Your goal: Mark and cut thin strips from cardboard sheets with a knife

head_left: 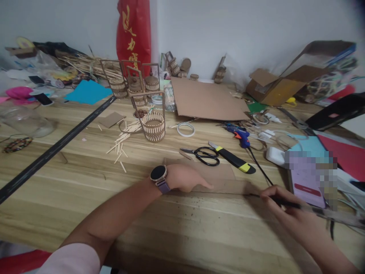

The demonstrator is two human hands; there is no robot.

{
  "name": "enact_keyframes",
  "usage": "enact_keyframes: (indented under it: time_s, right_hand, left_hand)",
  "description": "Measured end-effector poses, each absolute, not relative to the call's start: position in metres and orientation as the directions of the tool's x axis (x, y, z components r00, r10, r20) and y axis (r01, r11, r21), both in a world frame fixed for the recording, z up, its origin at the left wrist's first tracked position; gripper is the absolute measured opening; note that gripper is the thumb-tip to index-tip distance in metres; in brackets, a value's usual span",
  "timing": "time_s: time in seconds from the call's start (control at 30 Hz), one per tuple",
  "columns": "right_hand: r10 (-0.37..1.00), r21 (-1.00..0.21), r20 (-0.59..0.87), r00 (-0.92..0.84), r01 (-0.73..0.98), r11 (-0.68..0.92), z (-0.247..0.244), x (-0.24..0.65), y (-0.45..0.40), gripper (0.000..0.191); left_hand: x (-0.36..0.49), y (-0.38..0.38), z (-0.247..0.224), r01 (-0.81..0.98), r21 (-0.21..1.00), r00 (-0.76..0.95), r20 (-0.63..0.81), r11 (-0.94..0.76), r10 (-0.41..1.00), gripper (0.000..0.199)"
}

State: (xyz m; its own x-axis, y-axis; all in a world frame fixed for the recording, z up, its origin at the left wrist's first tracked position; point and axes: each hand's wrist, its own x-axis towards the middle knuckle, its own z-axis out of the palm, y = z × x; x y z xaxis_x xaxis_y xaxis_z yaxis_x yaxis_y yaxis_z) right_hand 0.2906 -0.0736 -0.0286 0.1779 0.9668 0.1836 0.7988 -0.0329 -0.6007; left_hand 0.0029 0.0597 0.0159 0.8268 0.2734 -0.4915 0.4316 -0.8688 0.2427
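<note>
Left hand [185, 177] lies flat, unclenched, on the cardboard strip [230, 187] on the bench [137, 236], probably stopping slip while right hand [299, 222] grips a slim dark tool [292, 204] at its end.

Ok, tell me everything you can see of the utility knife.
The utility knife has a black, plastic-looking handle with yellow sections near both ends and a grey blade showing. It lies diagonally on the tabletop, blade pointing forward-left, beside the scissors; whether they touch is unclear. Neither left hand nor right hand touches it.
</note>
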Motion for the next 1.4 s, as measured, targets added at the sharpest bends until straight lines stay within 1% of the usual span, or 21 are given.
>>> enact_keyframes:
  time_s: [0.1,0.23,0.4,0.57,0.73,0.9,0.97,1.03,1.17,1.33,1.4]
  right_hand:
    - [0.963,-0.612,0.205,0.175,0.791,-0.013,-0.026,0.28,-0.076,0.03]
    - [0.991,-0.685,0.103,0.087,0.729,0.007,-0.029,0.242,-0.075,0.027]
    - [0.996,-0.763,0.076,0.056,0.646,0.022,-0.033,0.201,-0.068,0.025]
    - [0.997,-0.754,0.081,0.02,0.655,0.048,-0.037,0.193,-0.063,0.023]
    - [0.995,-0.762,0.092,0.022,0.645,0.057,-0.044,0.191,-0.063,0.022]
    - [0.998,-0.769,0.063,0.008,0.638,0.043,-0.044,0.194,-0.064,0.022]
    - [0.998,-0.766,0.058,0.028,0.643,0.027,-0.042,0.201,-0.066,0.024]
    - [0.995,-0.752,0.062,0.084,0.659,-0.009,-0.041,0.214,-0.068,0.026]
    - [0.987,-0.697,0.07,0.144,0.715,-0.055,-0.045,0.25,-0.073,0.025]
    - [0.926,-0.619,0.213,0.313,0.776,-0.12,-0.039,0.285,-0.086,0.033]
    - [0.913,-0.6,0.227,0.34,0.787,-0.144,-0.03,0.287,-0.091,0.033]
  left_hand:
    - [0.003,0.061,0.013,0.428,0.26,0.834,-0.483,-0.866,0.267,0.075]
    - [0.002,0.062,0.01,0.426,0.285,0.842,-0.472,-0.859,0.261,0.075]
    - [0.002,0.061,0.014,0.424,0.272,0.839,-0.477,-0.864,0.261,0.074]
    - [0.002,0.061,0.015,0.418,0.283,0.851,-0.454,-0.863,0.263,0.072]
    - [0.003,0.061,0.016,0.404,0.286,0.86,-0.441,-0.869,0.255,0.07]
    - [0.002,0.062,0.016,0.412,0.296,0.861,-0.435,-0.861,0.263,0.071]
    - [0.002,0.062,0.016,0.412,0.292,0.861,-0.434,-0.863,0.264,0.073]
    - [0.002,0.061,0.016,0.415,0.29,0.858,-0.44,-0.862,0.265,0.074]
    - [0.002,0.061,0.016,0.424,0.281,0.849,-0.455,-0.861,0.27,0.075]
    - [0.003,0.061,0.016,0.43,0.265,0.831,-0.489,-0.863,0.264,0.075]
    - [0.003,0.061,0.016,0.435,0.26,0.828,-0.492,-0.862,0.269,0.075]
